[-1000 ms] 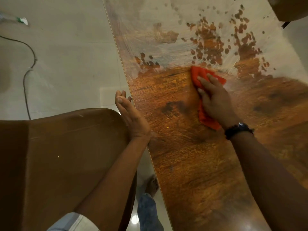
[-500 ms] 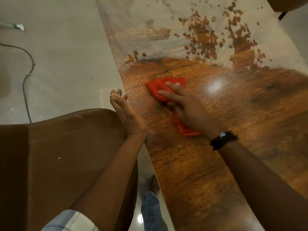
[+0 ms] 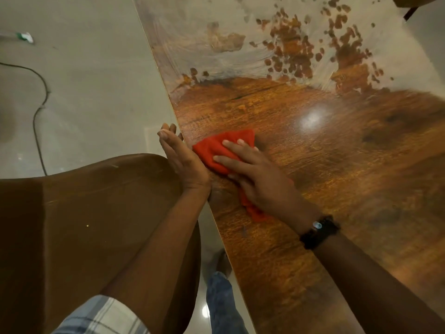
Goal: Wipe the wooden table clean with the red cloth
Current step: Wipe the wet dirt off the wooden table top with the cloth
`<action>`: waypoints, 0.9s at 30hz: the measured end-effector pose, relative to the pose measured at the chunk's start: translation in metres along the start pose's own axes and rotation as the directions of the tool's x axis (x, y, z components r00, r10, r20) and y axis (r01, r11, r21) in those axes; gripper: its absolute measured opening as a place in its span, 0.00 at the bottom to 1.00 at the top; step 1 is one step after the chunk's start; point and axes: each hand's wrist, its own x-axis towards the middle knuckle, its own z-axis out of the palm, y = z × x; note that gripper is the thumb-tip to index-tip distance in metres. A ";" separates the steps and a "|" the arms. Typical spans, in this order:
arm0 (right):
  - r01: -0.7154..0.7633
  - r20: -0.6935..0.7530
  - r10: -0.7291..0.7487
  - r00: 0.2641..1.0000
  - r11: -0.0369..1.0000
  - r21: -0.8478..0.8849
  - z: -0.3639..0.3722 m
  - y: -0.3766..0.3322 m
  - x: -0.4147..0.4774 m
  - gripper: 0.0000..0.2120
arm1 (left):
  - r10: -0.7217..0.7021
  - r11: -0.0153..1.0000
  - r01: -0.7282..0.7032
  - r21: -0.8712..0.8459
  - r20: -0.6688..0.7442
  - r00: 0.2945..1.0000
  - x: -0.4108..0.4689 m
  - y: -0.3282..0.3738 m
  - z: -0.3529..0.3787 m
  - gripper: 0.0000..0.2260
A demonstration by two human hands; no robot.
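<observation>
The wooden table runs from near right to far middle; its far half carries a whitish film with brown spots, its near half is glossy brown. My right hand presses flat on the red cloth close to the table's left edge. My left hand is held upright, fingers together and cupped, against that left edge right beside the cloth, holding nothing. Part of the cloth is hidden under my right palm.
A brown chair stands to the left of the table, under my left arm. A dark cable lies on the grey floor at left, with a small white-green object farther away. Another chair's leg shows at the top right.
My right hand has swept the red cloth from the edge of the whitish film leftward and nearer, up to the table's left edge beside my left hand. My left hand stayed at the edge.
</observation>
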 end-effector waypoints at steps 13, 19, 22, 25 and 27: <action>-0.216 -0.149 0.209 0.966 0.976 -0.027 0.044 -0.042 -0.035 0.21 | -0.024 1.000 0.024 -0.013 0.048 0.999 -0.004 0.003 -0.003 0.45; -0.288 -0.206 0.276 0.939 0.957 -0.032 0.035 -0.015 -0.090 0.23 | 0.004 1.000 -0.001 -0.027 0.083 0.997 -0.007 0.009 -0.001 0.62; -0.428 -0.302 0.438 0.847 0.898 0.103 0.007 0.019 -0.073 0.21 | 0.015 1.000 -0.014 -0.017 0.067 0.998 -0.008 0.010 0.001 0.57; -0.481 -0.348 0.489 0.800 0.869 0.115 -0.011 0.035 -0.026 0.21 | 0.000 1.000 0.000 0.007 0.015 1.000 -0.005 0.004 0.001 0.38; -0.458 -0.346 0.453 0.822 0.886 0.071 -0.015 0.034 0.013 0.21 | -0.017 1.000 0.016 0.015 0.006 1.000 -0.003 0.000 0.000 0.29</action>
